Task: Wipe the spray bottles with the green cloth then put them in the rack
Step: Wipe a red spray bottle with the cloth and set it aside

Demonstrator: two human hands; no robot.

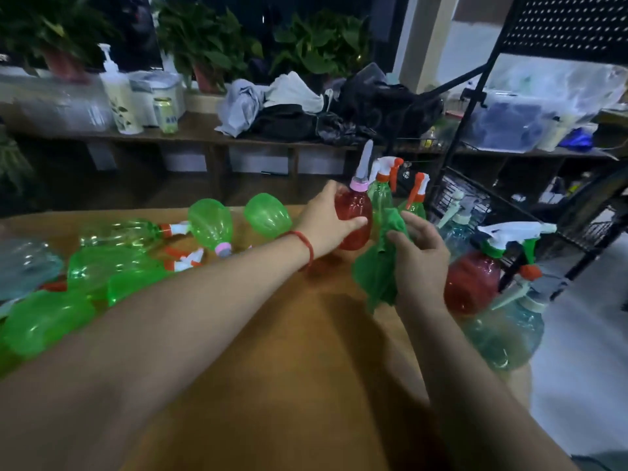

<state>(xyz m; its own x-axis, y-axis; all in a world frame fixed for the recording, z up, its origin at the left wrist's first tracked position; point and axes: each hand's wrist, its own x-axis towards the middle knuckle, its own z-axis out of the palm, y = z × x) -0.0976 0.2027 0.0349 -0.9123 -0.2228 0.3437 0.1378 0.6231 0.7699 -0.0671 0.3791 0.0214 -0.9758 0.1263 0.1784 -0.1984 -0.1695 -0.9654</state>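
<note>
Left grip (326, 219): clenched around the body of a red spray bottle (353, 217), thumb on the near side, fingers wrapped behind. The bottle stands upright with a pink collar and a pale nozzle pointing up, at the far edge of the wooden surface (272, 334); whether its base rests on the surface cannot be determined. A red cord bracelet (306, 248) sits on the left wrist. Right grip (421, 256): grasping the green cloth (375, 270), fingers curled into it. The cloth hangs bunched below the palm and its upper part lies just beside the right side of the red bottle; contact there cannot be confirmed. Directly behind the held bottle stand two upright green spray bottles (380, 195) with white and orange trigger heads. To the right of the right grip stand a second red bottle (470, 283) with a white and green trigger head and, nearer the camera, a blue-tinted bottle (506, 334). On the left side of the surface several green bottles (210, 226) and one clear bottle (119, 232) lie on their sides, with loose white and orange trigger heads (183, 260) among them. The black metal rack (475, 130) stands at the right, beyond the surface edge; the contents of its shelves are too blurred to identify. A bench along the far wall carries heaped clothing (289, 107), a pump bottle (119, 93) and potted plants (204, 45).
</note>
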